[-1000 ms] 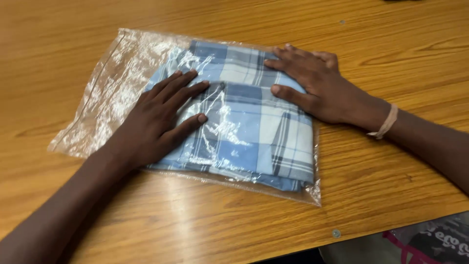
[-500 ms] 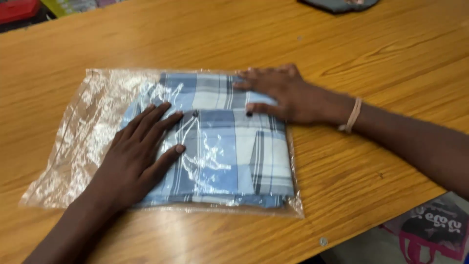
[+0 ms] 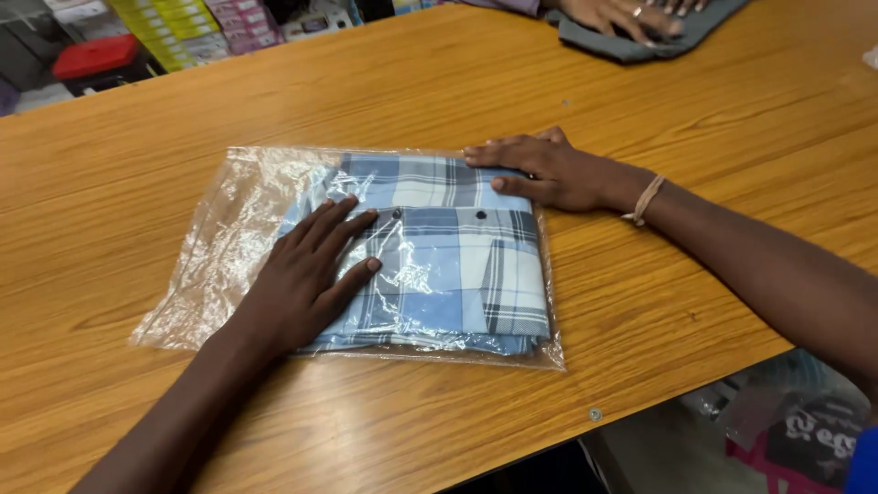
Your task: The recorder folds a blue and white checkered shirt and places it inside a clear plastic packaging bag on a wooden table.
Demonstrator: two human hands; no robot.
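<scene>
A: Item one. We log a folded shirt [image 3: 448, 256], blue and white plaid with dark buttons, inside a clear plastic bag [image 3: 247, 238]. Location?

B: We place it flat on the wooden table [image 3: 183, 101], about the middle, with the shirt pushed to the right end of the bag. The left part of the bag lies crinkled, with no cloth under it.

A: Item two, the left hand [image 3: 306, 279].

B: We record it palm down on the bag, over the left part of the shirt. Fingers spread and stretched flat, pressing; they close around nothing.

A: Item three, the right hand [image 3: 544, 169].

B: We note it at the top right corner of the shirt, fingers straight and lying along the bag's far edge, flat on the plastic and table. It pinches nothing that we can see. A pale band [image 3: 645, 199] sits on that wrist.

A: Other entries?

B: We list a second person's hand [image 3: 622, 14] at the far edge of the table, resting on a grey cloth [image 3: 640, 44], well apart from our bag. Beyond the table, to the left, we see stacked coloured boxes [image 3: 197, 32] and a red container [image 3: 96, 57]. Below the near right edge, a dark printed bag [image 3: 809, 434] lies on the floor.
</scene>
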